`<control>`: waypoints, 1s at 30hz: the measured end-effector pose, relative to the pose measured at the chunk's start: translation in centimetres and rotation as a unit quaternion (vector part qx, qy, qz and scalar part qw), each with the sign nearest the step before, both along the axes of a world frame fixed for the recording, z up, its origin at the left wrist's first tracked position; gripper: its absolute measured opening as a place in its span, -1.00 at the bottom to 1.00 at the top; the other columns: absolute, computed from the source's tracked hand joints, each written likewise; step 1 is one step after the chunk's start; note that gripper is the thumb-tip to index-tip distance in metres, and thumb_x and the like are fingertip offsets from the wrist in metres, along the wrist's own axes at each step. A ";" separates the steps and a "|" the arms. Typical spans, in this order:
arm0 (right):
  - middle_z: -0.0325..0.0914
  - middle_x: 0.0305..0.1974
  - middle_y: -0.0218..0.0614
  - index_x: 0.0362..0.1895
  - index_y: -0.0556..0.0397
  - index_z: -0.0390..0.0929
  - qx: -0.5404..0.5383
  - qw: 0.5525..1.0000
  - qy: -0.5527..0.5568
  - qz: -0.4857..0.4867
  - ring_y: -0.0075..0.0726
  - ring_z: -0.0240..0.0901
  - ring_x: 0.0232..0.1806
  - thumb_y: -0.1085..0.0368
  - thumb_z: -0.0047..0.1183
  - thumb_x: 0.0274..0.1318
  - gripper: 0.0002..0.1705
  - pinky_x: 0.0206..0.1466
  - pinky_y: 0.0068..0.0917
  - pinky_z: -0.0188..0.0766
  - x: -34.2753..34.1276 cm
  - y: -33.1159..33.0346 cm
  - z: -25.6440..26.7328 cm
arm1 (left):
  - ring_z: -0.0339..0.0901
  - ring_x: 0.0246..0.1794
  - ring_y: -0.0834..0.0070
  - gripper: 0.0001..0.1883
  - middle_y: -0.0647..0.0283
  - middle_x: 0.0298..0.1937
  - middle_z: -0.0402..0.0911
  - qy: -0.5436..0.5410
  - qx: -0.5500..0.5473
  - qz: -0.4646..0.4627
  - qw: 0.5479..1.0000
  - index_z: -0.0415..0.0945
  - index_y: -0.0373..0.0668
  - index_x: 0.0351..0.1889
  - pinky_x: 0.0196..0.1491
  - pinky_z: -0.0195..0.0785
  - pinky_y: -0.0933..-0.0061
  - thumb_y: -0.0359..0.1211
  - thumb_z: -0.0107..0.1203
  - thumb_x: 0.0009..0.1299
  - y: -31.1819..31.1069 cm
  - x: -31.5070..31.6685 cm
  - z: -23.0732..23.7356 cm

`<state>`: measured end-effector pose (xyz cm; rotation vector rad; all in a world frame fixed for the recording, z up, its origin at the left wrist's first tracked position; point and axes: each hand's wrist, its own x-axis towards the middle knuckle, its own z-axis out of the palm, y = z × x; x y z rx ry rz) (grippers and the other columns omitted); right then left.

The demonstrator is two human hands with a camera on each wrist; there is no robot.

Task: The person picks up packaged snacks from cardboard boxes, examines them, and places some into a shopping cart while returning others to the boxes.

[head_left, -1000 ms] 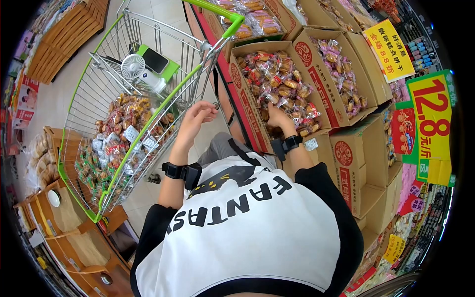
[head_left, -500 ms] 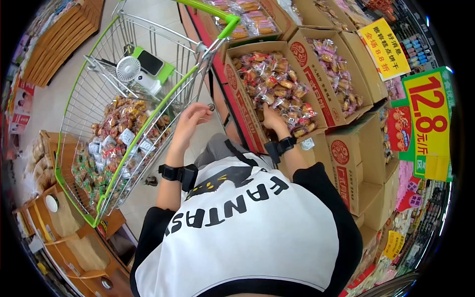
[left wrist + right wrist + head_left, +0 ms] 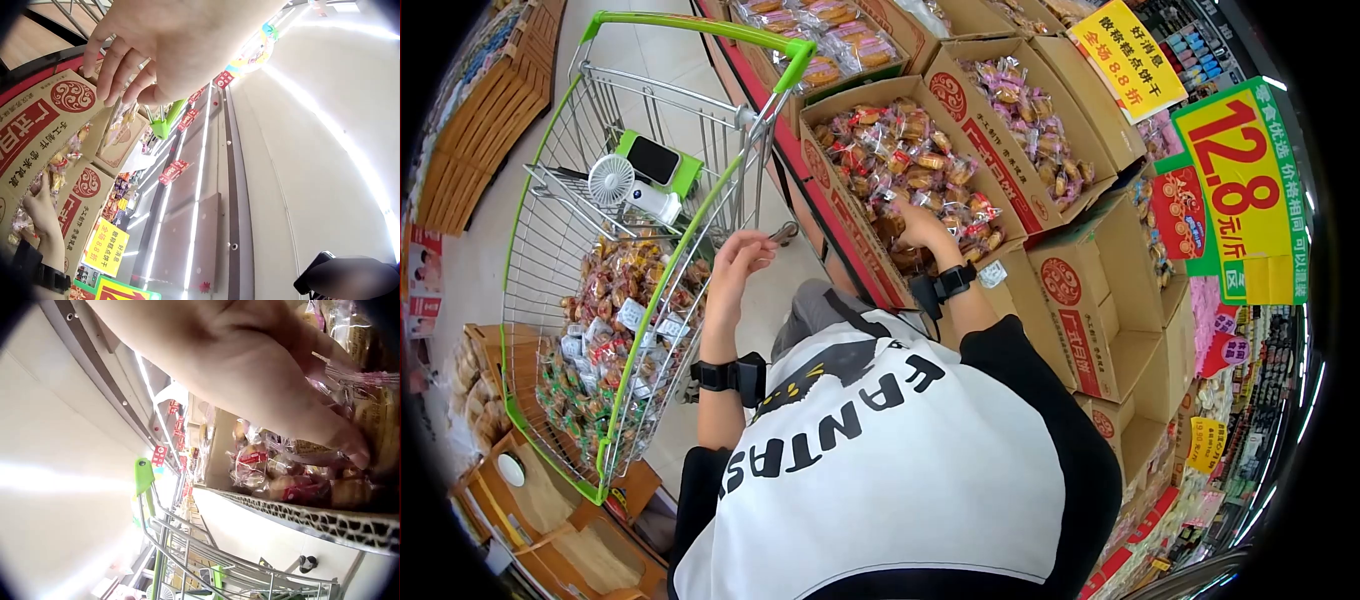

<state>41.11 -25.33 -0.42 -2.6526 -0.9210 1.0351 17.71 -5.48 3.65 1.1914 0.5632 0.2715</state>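
Note:
My right hand [image 3: 922, 228] reaches into an open cardboard box [image 3: 812, 175] of small wrapped pastries [image 3: 897, 125]. In the right wrist view the thumb and fingers close around one clear-wrapped pastry [image 3: 379, 422], with the thumb against its side; the far fingertips are partly hidden among the wrappers. My left hand [image 3: 738, 265] hangs in the air between the cart and the box, its fingers loosely bent and holding nothing. The left wrist view shows this left hand [image 3: 165, 47] with its fingers apart.
A green-rimmed shopping cart [image 3: 675, 265] stands at left, holding bagged snacks [image 3: 615, 315], a small white fan [image 3: 611, 180] and a phone [image 3: 654, 159]. More pastry boxes [image 3: 1040, 190] line the right side, below yellow and green price signs [image 3: 1238, 190]. Wooden shelving [image 3: 485, 130] stands far left.
The head view has turned, so the cart and boxes sit farther left and slightly higher in it. My right hand stays inside the same box; the left hand keeps its loose pose.

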 end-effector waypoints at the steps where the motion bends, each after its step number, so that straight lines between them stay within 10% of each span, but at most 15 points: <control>1: 0.37 -0.14 0.07 0.15 0.00 0.03 0.018 1.000 -0.011 -0.009 0.07 0.31 -0.08 0.27 0.30 -0.55 0.02 -0.12 -0.24 0.28 0.2 -0.3 0.0 | 0.42 -0.31 0.62 -0.82 0.27 -0.32 0.51 -0.003 -0.003 0.001 1.000 0.39 -0.23 -0.24 -0.20 0.24 0.65 -0.38 -0.15 0.26 0.0 0.0 0.0; 10: 0.33 -0.08 0.01 0.05 0.07 0.08 0.162 0.984 -0.041 -0.063 0.01 0.29 -0.03 0.28 0.31 -0.55 -0.06 -0.04 -0.31 0.21 1.7 -1.5 3.8 | 0.43 -0.29 0.57 -0.81 0.23 -0.29 0.50 0.008 0.009 -0.020 1.000 0.38 -0.24 -0.22 -0.17 0.25 0.61 -0.38 -0.16 0.26 0.0 0.6 0.1; 16: 0.32 -0.08 -0.12 0.12 0.09 -0.03 0.453 0.887 0.033 -0.082 -0.35 0.37 -0.16 0.39 0.26 -0.36 -0.09 -0.25 -0.53 0.36 -0.2 1.0 7.0 | 0.43 -0.26 0.54 -0.81 0.22 -0.28 0.49 -0.001 0.002 -0.092 0.996 0.36 -0.24 -0.20 -0.18 0.30 0.57 -0.43 -0.14 0.25 -1.1 1.5 1.1; 24: 0.27 -0.05 -0.20 0.13 0.06 -0.12 0.491 0.841 0.222 -0.046 -0.36 0.37 -0.14 0.44 0.20 -0.26 -0.11 -0.13 -0.45 0.38 -6.0 5.4 9.5 | 0.47 -0.23 0.36 -0.57 0.05 -0.13 0.40 -0.067 -0.034 -0.152 0.986 0.05 -0.25 0.11 -0.22 0.39 0.46 -0.37 -0.14 0.30 -2.5 2.2 2.5; 30: 0.24 -0.08 -0.29 0.07 0.09 -0.01 0.518 0.822 0.236 -0.012 -0.43 0.30 -0.09 0.40 0.10 -0.11 -0.33 -0.08 -0.52 0.30 -7.3 7.2 8.6 | 0.47 -0.47 0.45 -0.63 0.21 -0.45 0.42 -0.027 -0.036 -0.060 0.997 0.11 -0.25 0.02 -0.40 0.35 0.53 -0.38 -0.10 0.28 -2.0 1.4 1.9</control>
